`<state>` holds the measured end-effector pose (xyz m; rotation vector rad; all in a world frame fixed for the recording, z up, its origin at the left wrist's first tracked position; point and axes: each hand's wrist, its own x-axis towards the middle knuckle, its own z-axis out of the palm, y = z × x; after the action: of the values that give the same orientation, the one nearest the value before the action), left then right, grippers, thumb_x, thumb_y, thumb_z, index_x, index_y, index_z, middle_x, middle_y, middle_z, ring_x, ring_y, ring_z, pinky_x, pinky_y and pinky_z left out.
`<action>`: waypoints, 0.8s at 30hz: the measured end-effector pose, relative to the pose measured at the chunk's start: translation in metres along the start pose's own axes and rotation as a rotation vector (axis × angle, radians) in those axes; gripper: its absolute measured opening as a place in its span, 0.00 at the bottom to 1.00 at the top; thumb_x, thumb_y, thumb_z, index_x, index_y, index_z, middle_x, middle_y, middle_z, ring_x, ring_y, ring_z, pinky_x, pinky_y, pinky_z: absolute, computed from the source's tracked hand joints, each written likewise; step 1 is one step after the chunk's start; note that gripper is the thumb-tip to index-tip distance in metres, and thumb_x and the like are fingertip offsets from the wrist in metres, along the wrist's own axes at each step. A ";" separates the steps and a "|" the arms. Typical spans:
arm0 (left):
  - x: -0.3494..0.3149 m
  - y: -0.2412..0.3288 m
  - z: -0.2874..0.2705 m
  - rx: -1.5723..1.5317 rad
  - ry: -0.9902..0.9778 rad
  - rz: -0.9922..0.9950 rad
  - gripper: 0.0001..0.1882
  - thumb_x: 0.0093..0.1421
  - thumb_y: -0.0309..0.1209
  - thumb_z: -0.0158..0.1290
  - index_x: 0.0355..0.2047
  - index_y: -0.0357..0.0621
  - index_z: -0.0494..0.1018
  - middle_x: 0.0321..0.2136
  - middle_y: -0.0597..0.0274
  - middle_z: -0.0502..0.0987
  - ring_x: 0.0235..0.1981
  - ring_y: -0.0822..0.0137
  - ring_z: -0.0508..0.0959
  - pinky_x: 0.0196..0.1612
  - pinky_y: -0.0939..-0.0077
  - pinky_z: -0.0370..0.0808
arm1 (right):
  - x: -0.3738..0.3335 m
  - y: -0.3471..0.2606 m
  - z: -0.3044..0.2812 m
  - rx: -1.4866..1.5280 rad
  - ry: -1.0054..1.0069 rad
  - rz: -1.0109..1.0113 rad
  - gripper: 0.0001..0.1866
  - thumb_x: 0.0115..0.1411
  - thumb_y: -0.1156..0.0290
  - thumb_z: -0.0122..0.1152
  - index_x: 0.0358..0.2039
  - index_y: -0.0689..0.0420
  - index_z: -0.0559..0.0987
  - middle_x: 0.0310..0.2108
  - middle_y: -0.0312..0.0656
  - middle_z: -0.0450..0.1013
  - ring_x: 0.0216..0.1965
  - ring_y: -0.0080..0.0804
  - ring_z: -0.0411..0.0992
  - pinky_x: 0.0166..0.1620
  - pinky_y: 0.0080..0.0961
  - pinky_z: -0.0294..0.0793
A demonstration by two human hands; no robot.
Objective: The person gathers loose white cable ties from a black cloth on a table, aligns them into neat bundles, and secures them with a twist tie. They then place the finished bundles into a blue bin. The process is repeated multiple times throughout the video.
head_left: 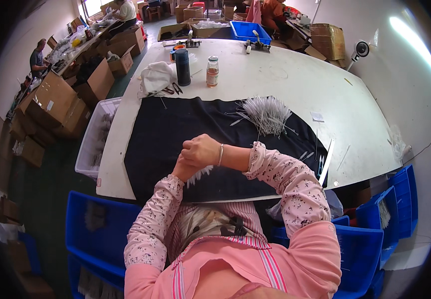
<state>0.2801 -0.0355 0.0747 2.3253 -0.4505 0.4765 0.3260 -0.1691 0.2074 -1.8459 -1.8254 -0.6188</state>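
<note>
My left hand point(184, 168) is closed around a bunch of small wire brushes point(200, 175), whose white bristle ends poke out below it. My right hand point(202, 149) rests over the left one with its fingers curled together; whatever they pinch is hidden. Both hands are above a dark cloth point(160, 134) spread on the table. Farther off to the right on this cloth lies a heaped pile of similar white brushes point(267, 115) with thin wire stems and looped ends. A few loose brushes point(305, 156) lie near the cloth's right edge.
On the white table point(335, 89) stand a dark thermos point(182, 67), a glass bottle point(212, 73) of reddish liquid and a white cloth point(156, 78), with dark thread snips point(176, 88) beside it. A white crate point(95, 134) and blue bins point(100, 222) flank the table. Other people work far left and back.
</note>
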 end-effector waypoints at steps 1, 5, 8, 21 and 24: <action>0.004 0.011 -0.005 -0.032 -0.006 0.000 0.16 0.54 0.35 0.54 0.43 0.48 0.72 0.43 0.63 0.73 0.48 0.66 0.72 0.49 0.71 0.70 | -0.002 0.000 -0.003 -0.006 -0.005 -0.003 0.15 0.51 0.57 0.60 0.17 0.53 0.73 0.18 0.37 0.66 0.18 0.35 0.71 0.21 0.30 0.71; 0.008 0.047 -0.022 0.005 0.083 0.057 0.13 0.52 0.36 0.57 0.38 0.49 0.73 0.37 0.62 0.75 0.40 0.64 0.76 0.42 0.71 0.74 | -0.009 -0.003 -0.002 -0.003 0.045 0.034 0.16 0.50 0.56 0.61 0.16 0.53 0.72 0.18 0.36 0.66 0.18 0.34 0.71 0.21 0.30 0.71; 0.006 0.037 -0.017 0.273 0.072 0.153 0.15 0.49 0.36 0.59 0.38 0.49 0.73 0.38 0.63 0.75 0.40 0.63 0.76 0.43 0.72 0.73 | -0.005 0.002 0.004 0.061 0.058 -0.034 0.16 0.51 0.56 0.61 0.15 0.52 0.72 0.17 0.35 0.66 0.17 0.33 0.70 0.21 0.29 0.70; -0.033 0.020 -0.059 -0.758 0.271 -0.467 0.40 0.56 0.55 0.53 0.59 0.43 0.56 0.50 0.58 0.68 0.49 0.65 0.69 0.52 0.73 0.64 | -0.014 0.015 -0.041 -0.122 0.436 0.322 0.18 0.48 0.63 0.68 0.12 0.54 0.70 0.13 0.36 0.64 0.14 0.34 0.67 0.18 0.29 0.66; -0.036 0.027 -0.076 -0.876 0.458 -0.710 0.36 0.57 0.54 0.52 0.57 0.43 0.60 0.46 0.62 0.70 0.45 0.72 0.70 0.45 0.80 0.67 | -0.029 0.040 -0.050 -0.032 0.692 0.656 0.21 0.50 0.60 0.68 0.11 0.57 0.68 0.13 0.37 0.66 0.12 0.28 0.64 0.17 0.27 0.61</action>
<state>0.2207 0.0060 0.1252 1.3293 0.3425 0.3370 0.3656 -0.2229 0.2283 -1.7868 -0.7211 -0.8757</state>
